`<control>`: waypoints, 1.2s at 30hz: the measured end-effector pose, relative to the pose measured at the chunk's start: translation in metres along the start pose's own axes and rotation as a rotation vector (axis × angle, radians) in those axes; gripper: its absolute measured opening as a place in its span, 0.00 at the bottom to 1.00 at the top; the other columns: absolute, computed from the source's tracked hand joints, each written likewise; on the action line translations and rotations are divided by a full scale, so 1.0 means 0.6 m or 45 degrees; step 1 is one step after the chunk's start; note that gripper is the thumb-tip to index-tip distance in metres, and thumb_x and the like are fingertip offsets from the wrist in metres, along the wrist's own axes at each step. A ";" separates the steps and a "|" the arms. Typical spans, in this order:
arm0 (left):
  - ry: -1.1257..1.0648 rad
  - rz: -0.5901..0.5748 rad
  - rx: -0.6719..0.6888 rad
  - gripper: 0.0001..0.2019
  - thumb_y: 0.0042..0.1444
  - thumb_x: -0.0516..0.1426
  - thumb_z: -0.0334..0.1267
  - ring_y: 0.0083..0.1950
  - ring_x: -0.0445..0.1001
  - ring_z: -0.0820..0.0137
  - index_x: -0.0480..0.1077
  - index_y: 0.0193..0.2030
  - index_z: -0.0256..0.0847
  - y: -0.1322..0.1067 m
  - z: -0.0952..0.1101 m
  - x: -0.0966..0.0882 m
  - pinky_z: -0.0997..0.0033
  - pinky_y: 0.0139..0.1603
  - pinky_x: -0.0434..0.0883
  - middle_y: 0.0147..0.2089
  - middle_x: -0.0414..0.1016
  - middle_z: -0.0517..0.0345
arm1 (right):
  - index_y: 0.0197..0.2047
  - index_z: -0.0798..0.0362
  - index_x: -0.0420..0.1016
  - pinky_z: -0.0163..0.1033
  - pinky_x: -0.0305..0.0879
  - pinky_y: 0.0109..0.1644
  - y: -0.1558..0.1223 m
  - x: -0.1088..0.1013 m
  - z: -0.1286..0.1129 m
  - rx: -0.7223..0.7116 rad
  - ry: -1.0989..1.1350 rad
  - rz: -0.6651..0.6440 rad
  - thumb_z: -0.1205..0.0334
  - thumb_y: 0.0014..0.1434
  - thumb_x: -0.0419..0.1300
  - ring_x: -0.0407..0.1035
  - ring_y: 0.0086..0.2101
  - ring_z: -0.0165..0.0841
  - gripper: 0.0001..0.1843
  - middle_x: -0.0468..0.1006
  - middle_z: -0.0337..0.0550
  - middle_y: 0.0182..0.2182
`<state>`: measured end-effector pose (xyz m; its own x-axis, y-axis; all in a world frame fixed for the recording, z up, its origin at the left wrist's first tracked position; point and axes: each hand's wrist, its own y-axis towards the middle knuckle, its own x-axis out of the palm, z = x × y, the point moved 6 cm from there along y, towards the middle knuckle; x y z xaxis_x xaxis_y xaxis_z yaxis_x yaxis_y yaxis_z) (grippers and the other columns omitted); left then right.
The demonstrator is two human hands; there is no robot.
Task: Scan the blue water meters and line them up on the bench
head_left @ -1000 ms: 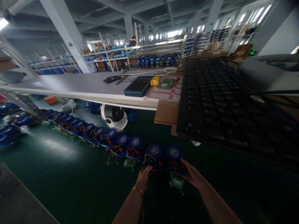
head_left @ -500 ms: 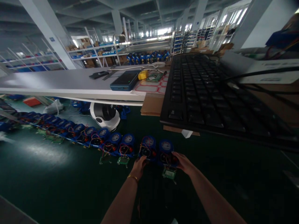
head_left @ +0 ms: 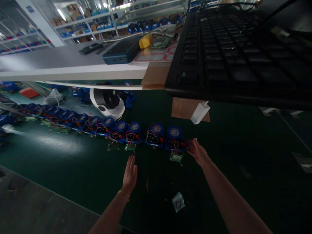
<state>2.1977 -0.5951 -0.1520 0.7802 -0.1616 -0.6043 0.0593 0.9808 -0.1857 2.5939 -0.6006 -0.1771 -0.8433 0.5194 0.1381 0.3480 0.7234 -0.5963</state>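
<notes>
Blue water meters with round dials stand in a long row on the green work surface, red and yellow wires and small circuit boards hanging from several. At the right end, apart from the others, are two: the rightmost meter [head_left: 174, 132] has a green circuit board [head_left: 176, 157] in front of it, and its neighbour [head_left: 156, 131] shows none. My right hand [head_left: 198, 152] is beside the rightmost meter, fingers extended at its right side; whether they touch is unclear. My left hand [head_left: 130, 175] hovers in front of the row with fingers stretched out and nothing in it.
Overhead, a shelf [head_left: 73, 70] bears a power bank [head_left: 123, 50], a yellow block [head_left: 145, 41] and a black keyboard [head_left: 219, 58] that juts forward. A white-and-black fan [head_left: 107, 100] stands behind the row. A small plastic packet [head_left: 178, 202] lies near the front.
My left hand has let go of the second meter from the right and drawn back left. My right hand has loosened from the rightmost meter and shifted slightly right. The view has tilted down.
</notes>
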 end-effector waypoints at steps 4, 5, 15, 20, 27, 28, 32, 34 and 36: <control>0.432 -0.013 0.136 0.27 0.62 0.44 0.42 0.72 0.42 0.56 0.52 0.66 0.32 -0.062 -0.076 -0.052 0.44 0.71 0.41 0.70 0.47 0.43 | 0.53 0.53 0.65 0.49 0.64 0.56 -0.049 -0.078 0.027 -0.181 -0.178 0.195 0.34 0.61 0.47 0.65 0.52 0.42 0.32 0.70 0.51 0.53; 0.514 -0.025 0.173 0.27 0.63 0.43 0.42 0.71 0.42 0.56 0.51 0.66 0.30 -0.068 -0.086 -0.052 0.42 0.70 0.42 0.71 0.46 0.41 | 0.53 0.55 0.65 0.52 0.63 0.56 -0.071 -0.093 0.041 -0.206 -0.258 0.243 0.33 0.59 0.48 0.64 0.52 0.44 0.34 0.70 0.54 0.52; 0.876 -0.465 0.828 0.34 0.60 0.48 0.34 0.72 0.37 0.63 0.35 0.70 0.38 -0.133 0.021 0.158 0.55 0.71 0.50 0.73 0.38 0.51 | 0.58 0.37 0.67 0.54 0.53 0.63 -0.311 0.042 0.212 -0.672 -1.332 -0.462 0.67 0.47 0.60 0.50 0.61 0.44 0.33 0.61 0.35 0.60; 0.832 -0.694 1.211 0.38 0.59 0.52 0.40 0.72 0.38 0.68 0.33 0.70 0.43 -0.208 0.062 0.226 0.63 0.70 0.51 0.73 0.39 0.59 | 0.48 0.49 0.73 0.47 0.62 0.56 -0.325 0.022 0.245 -0.772 -1.493 -0.155 0.67 0.62 0.48 0.60 0.53 0.40 0.16 0.69 0.47 0.49; 0.915 -0.163 0.940 0.33 0.63 0.45 0.36 0.71 0.42 0.59 0.31 0.70 0.35 -0.126 0.035 0.156 0.50 0.67 0.58 0.71 0.43 0.43 | 0.46 0.52 0.71 0.49 0.67 0.47 -0.337 -0.087 0.245 -0.721 -1.381 0.427 0.54 0.66 0.44 0.63 0.45 0.43 0.17 0.68 0.51 0.45; 0.914 -0.204 0.971 0.33 0.62 0.46 0.37 0.71 0.42 0.59 0.32 0.70 0.35 -0.125 0.041 0.165 0.49 0.67 0.58 0.72 0.43 0.44 | 0.45 0.51 0.71 0.49 0.67 0.46 -0.340 -0.101 0.246 -0.713 -1.363 0.476 0.53 0.66 0.44 0.64 0.44 0.43 0.18 0.68 0.50 0.44; 0.868 -0.585 1.060 0.35 0.59 0.49 0.36 0.72 0.39 0.59 0.37 0.70 0.36 -0.180 0.090 0.274 0.50 0.68 0.56 0.72 0.40 0.48 | 0.42 0.50 0.71 0.48 0.68 0.43 -0.350 -0.155 0.253 -0.678 -1.298 0.652 0.46 0.65 0.43 0.65 0.42 0.42 0.21 0.69 0.48 0.41; 0.795 -0.734 1.047 0.35 0.58 0.50 0.36 0.72 0.37 0.57 0.38 0.70 0.35 -0.224 0.122 0.348 0.48 0.69 0.53 0.72 0.37 0.48 | 0.41 0.51 0.71 0.50 0.68 0.42 -0.352 -0.195 0.256 -0.652 -1.268 0.779 0.43 0.65 0.42 0.66 0.41 0.43 0.25 0.70 0.49 0.40; 0.650 -0.869 1.101 0.35 0.59 0.50 0.40 0.72 0.35 0.56 0.39 0.69 0.33 -0.270 0.161 0.419 0.47 0.70 0.50 0.72 0.35 0.46 | 0.41 0.52 0.70 0.52 0.67 0.42 -0.351 -0.243 0.251 -0.625 -1.242 0.914 0.39 0.64 0.40 0.66 0.39 0.44 0.28 0.70 0.50 0.38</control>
<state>2.4443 -0.7838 -0.1989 0.1026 -0.5066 -0.8561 0.9102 0.3949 -0.1246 2.5820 -0.8971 -0.1909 -0.2844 0.4647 -0.8386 0.7791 0.6218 0.0803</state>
